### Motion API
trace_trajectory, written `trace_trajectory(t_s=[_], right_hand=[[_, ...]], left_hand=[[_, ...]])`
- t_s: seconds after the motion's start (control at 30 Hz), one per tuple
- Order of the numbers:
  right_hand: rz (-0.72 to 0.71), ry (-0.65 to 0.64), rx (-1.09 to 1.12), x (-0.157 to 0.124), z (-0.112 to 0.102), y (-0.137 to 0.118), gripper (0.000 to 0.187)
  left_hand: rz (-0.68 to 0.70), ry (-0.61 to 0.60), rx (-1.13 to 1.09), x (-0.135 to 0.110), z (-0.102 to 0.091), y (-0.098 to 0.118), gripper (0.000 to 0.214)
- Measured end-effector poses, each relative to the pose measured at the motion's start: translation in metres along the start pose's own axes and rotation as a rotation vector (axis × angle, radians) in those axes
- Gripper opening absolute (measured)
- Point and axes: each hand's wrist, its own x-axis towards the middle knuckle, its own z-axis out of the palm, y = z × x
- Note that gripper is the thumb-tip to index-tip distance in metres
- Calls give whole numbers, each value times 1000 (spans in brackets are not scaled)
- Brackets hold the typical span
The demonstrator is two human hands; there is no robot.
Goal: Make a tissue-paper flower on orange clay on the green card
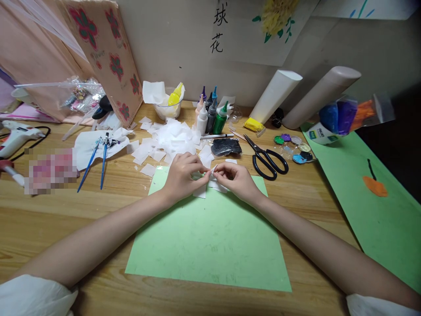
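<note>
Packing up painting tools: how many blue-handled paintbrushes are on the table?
2. Both lie side by side, tips on the crumpled white tissue, left of the left hand: one blue-handled paintbrush slanted, the other straighter.

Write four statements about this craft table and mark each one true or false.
1. The left hand and right hand pinch a white paper piece over the green sheet. True.
2. The right hand holds scissors. False: the scissors lie on the table, right of both hands.
3. Two blue brushes lie left of the hands. True.
4. The paint bottles lie tipped over. False: the paint bottles stand upright near the wall.
</note>
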Motion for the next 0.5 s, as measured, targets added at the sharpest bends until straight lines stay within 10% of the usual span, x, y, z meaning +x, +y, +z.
trace_trajectory(t_s=[0.5], right_hand=[[-26, -9, -23, -1, 0, -3, 16]], left_hand=[[46, -34, 27, 0, 0, 0, 9]])
